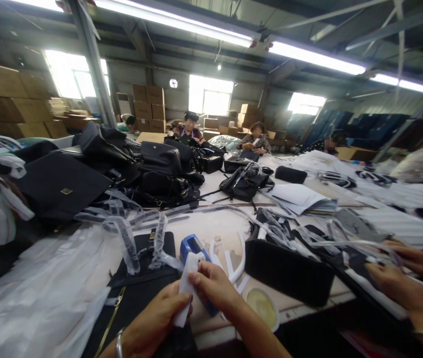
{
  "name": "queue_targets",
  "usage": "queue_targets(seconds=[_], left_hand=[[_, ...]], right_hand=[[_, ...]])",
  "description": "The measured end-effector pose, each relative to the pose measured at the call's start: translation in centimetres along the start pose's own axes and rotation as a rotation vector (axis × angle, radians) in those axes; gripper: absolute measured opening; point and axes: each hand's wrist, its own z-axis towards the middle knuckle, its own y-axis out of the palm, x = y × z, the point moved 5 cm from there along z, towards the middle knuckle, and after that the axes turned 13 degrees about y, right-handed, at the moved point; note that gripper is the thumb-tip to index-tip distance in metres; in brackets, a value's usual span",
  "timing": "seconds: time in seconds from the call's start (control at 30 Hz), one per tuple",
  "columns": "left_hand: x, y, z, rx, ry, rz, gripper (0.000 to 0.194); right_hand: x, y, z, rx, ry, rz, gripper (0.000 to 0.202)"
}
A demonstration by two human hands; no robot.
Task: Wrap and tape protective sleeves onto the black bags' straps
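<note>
Nearest the camera, a silver bangle [119, 343] showed at the bottom edge, worn just behind the left hand [161, 311]. Left thumb and fingers were closed on the lower part of a white strip [185, 284]; the right hand [213, 281] pinched its upper part between thumb and fingertips. Strip position: tilted, in front of the body, between a black bag [136, 293] on the left and a bowl of pale yellow paste [261, 308] on the right. Just beyond it, partly covered, sat a blue device [192, 243], type not distinguishable. Curved white pieces [240, 258] lay near the device on the pale table [211, 221]. Black bag: gold-coloured zipper [110, 323], strap in clear wrap [122, 241]. To its left lay crumpled white sheeting [47, 293]. Beyond the bowl, to the right, rested a black box-shaped bag [286, 271]; farther right, a co-worker's hands [397, 286] were at a strap, grip blurred. Across the table, more black bags [159, 159] were piled; people [256, 141] sat behind.
</note>
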Motion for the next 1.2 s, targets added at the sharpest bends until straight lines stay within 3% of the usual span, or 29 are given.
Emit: queue_targets(seconds=[0.23,0.53,0.6,0.77,0.9,1.03,1.2], left_hand=[[0.1,0.1,0.4,0.075,0.044,0.142,0.036],[-1.3,-1.8,0.9,0.205,0.079,0.354,0.028],[-1.1,-1.9,0.6,0.23,0.123,0.324,0.031],[-1.3,-1.1,0.1,0.229,0.084,0.097,0.041],[-1.8,-1.1,0.2,0.284,0.078,0.101,0.04],[-2.1,-1.4,0.3,0.318,0.063,0.138,0.04],[-1.8,-1.4,0.4,0.334,0.05,0.117,0.042]], right_hand=[[-0.6,0.0,-0.4,-0.037,-0.061,0.061,0.029],[0.1,-0.1,0.0,0.025,-0.044,0.046,0.021],[-0.3,-0.2,-0.1,0.046,-0.046,-0.003,0.017],[-0.9,-0.5,-0.1,0.092,-0.063,-0.223,0.013],[-1.0,-0.8,0.1,0.077,-0.06,-0.339,0.013],[-1.1,-3.1,-0.5,0.093,-0.039,-0.433,0.004],[-0.8,-7.8,-2.5,0.39,-0.053,-0.593,0.014]])
